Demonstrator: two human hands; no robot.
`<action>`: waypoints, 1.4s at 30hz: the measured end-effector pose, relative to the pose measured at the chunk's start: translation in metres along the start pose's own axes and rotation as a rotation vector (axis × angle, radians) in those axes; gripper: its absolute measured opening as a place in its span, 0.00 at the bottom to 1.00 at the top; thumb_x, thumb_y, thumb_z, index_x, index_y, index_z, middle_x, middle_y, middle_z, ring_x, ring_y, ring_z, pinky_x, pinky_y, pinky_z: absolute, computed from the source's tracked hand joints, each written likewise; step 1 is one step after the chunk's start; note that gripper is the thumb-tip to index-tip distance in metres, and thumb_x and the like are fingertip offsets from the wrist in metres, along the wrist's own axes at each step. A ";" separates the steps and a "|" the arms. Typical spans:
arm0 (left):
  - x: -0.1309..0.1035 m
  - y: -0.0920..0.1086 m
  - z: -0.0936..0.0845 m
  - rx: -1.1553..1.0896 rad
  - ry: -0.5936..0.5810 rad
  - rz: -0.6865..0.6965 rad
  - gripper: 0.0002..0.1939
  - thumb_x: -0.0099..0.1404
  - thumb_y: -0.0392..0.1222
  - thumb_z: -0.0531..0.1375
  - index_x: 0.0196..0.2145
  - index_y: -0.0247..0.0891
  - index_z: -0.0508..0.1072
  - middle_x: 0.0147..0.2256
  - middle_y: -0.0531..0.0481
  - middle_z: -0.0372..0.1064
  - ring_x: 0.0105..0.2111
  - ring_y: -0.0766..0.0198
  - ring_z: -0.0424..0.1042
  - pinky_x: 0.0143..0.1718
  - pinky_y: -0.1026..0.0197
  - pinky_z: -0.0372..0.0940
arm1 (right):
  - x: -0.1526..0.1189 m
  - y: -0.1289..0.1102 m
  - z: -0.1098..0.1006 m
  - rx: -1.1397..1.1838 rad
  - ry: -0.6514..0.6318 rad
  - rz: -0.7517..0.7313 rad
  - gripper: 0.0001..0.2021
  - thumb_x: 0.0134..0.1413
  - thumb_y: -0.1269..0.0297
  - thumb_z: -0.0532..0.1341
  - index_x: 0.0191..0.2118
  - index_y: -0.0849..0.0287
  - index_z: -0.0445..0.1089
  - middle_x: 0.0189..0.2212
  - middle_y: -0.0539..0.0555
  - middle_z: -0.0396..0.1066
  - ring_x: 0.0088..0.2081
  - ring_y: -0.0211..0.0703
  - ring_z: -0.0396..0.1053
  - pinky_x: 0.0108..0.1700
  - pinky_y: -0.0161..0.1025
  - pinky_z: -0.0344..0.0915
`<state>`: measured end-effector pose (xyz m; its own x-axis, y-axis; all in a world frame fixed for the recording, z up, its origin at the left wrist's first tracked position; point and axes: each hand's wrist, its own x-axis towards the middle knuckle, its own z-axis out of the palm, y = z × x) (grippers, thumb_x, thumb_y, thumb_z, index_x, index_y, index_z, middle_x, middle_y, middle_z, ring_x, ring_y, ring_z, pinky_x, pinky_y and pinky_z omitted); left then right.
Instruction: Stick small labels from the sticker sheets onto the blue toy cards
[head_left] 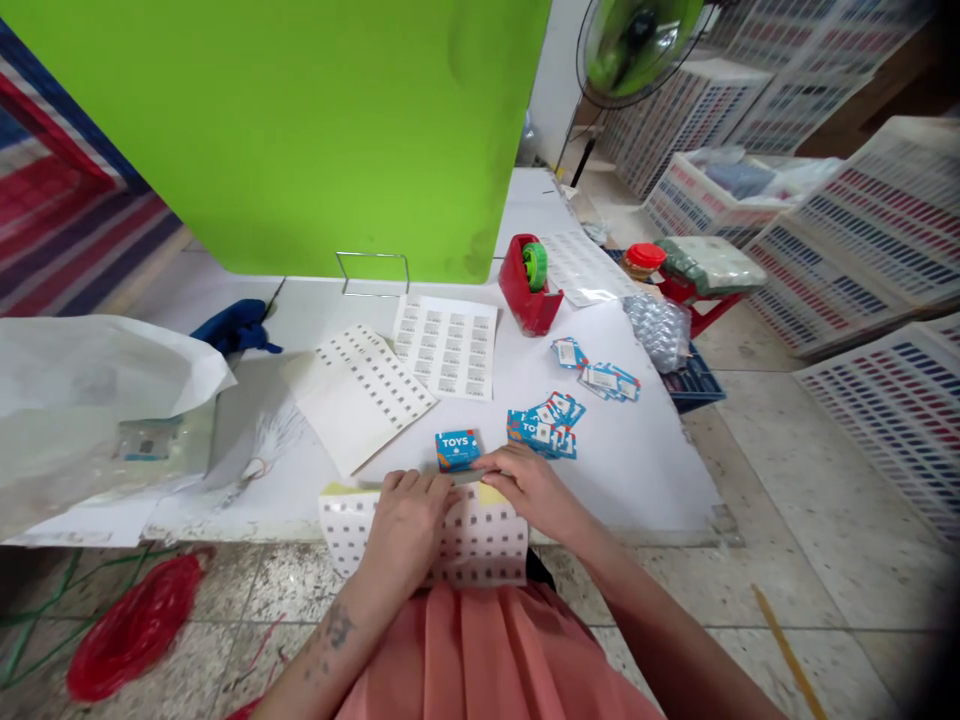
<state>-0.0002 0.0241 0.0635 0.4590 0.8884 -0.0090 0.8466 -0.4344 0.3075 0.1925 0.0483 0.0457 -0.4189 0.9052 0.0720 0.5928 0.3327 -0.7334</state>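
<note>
A sheet of small square code stickers (480, 545) hangs over the table's front edge, with a yellowish strip at its top. My left hand (409, 520) lies over the sheet with its fingers bent round the upper edge. Thumb and fingers of my right hand (529, 485) are closed at the same edge, right of the left hand; the fingertips partly hide what they pinch. Just beyond the fingers is a small stack of blue TOYS cards (457, 450). Several more blue cards (540, 430) lie fanned beside my right hand.
Further cards (609, 381), a barcode label sheet (448, 345) and another sticker sheet (367, 390) lie on the table. A red tape dispenser (529, 287) stands behind. To the left are white strings (270, 445) and a plastic bag (97, 410). A green panel (315, 130) rises at the back.
</note>
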 end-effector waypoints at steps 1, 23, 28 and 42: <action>-0.002 -0.001 0.001 0.005 0.004 -0.004 0.09 0.69 0.39 0.49 0.34 0.39 0.68 0.31 0.50 0.69 0.34 0.58 0.65 0.39 0.54 0.54 | 0.000 0.002 0.001 -0.002 -0.001 -0.008 0.08 0.57 0.72 0.57 0.40 0.56 0.72 0.35 0.52 0.74 0.39 0.44 0.67 0.44 0.41 0.61; 0.002 -0.006 -0.005 0.035 -0.093 -0.188 0.11 0.67 0.33 0.45 0.34 0.39 0.66 0.31 0.49 0.69 0.33 0.56 0.68 0.36 0.54 0.58 | -0.010 -0.028 0.020 -0.254 0.251 -0.223 0.06 0.59 0.72 0.55 0.37 0.58 0.69 0.39 0.55 0.70 0.43 0.45 0.63 0.47 0.45 0.59; 0.000 -0.005 -0.002 0.043 -0.052 -0.079 0.08 0.64 0.32 0.50 0.34 0.38 0.67 0.32 0.48 0.69 0.34 0.56 0.66 0.38 0.52 0.59 | 0.016 -0.016 0.002 -0.031 0.186 -0.036 0.05 0.58 0.73 0.54 0.35 0.58 0.64 0.40 0.55 0.68 0.45 0.43 0.63 0.48 0.43 0.60; 0.007 -0.005 0.023 0.069 0.036 0.179 0.12 0.63 0.31 0.53 0.44 0.33 0.69 0.55 0.44 0.62 0.57 0.53 0.57 0.50 0.51 0.58 | 0.063 0.012 0.001 -0.183 -0.116 0.078 0.06 0.58 0.73 0.53 0.31 0.60 0.63 0.32 0.52 0.66 0.37 0.41 0.61 0.44 0.39 0.57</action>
<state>0.0050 0.0287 0.0395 0.5948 0.8005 0.0743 0.7696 -0.5937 0.2349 0.1727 0.1090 0.0408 -0.4372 0.8969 -0.0662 0.7371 0.3151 -0.5978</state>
